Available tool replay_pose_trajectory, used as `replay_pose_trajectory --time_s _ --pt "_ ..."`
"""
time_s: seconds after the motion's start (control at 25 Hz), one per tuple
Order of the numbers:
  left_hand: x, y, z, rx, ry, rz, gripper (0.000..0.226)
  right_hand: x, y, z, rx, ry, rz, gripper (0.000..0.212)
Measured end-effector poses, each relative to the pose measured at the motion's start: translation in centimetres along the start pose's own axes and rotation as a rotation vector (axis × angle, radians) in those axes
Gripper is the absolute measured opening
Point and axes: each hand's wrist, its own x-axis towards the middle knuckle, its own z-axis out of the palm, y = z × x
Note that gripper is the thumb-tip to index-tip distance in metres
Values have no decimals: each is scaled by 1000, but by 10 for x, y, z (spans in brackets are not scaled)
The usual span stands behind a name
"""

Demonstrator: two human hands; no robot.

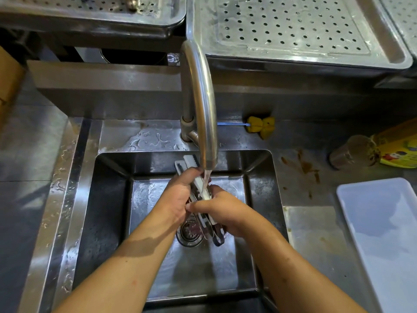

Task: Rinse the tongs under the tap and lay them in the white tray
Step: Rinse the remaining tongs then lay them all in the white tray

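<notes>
Tongs: one bundle (203,190) is held over the sink; two white toothed tips are seen above the left hand and dark handle ends below the right, but the number of pairs cannot be told.
Left hand (180,195): fingers are curled round the upper part of the tongs.
Right hand (223,211): fingers are curled round the lower part, thumb laid across.
Tap: one curved steel tap (203,98); its water stream (207,177) falls on the tongs between the hands.
Sink: one steel basin (108,222), wet, with one round drain (188,233) beneath the tongs.
White tray: one (383,233), set on the tabletop right of the sink, well apart from the tongs.
Perforated trays: three are counted at the back, left (90,10), middle (293,26) and right edge (406,16).
Brush: one yellow brush (261,126) with a blue handle, behind the sink.
Cup: one clear cup (352,152), lying on its side against a yellow pack (399,150).
Tabletop: steel (316,233), wet near the tap, marked with brown stains (304,164).
Room: a cardboard box (9,80) is seen at the left edge.
</notes>
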Motion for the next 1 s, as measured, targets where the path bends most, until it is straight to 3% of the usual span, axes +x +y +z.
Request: replay_pose_trajectory --time_s 0.08,0.24,0.4,0.48,0.64,0.76,0.92,1.0 --pt "0 4 4 57 -5 11 9 1 -1 2 61 -22 -15 52" --pt "-5 7 8 220 30 40 21 3 3 -8 -166 93 -88 27" --pt "-7 -7 20 345 215 149 49 -5 17 -18 -282 125 -113 29" --pt "-15 -18 24 400 245 143 48 -12 29 -21 -315 101 -105 30" --pt "-18 -23 14 494 144 25 41 -17 42 -22 -282 85 -71 19" --pt "-10 -11 11 272 142 -94 18 -9 31 -17 -298 47 -45 23" --pt "-7 6 3 -46 212 -55 6 17 -3 -10 -663 96 -47 16" --pt "-10 13 -10 119 365 136 40 28 -20 -12 -971 111 -75 18"
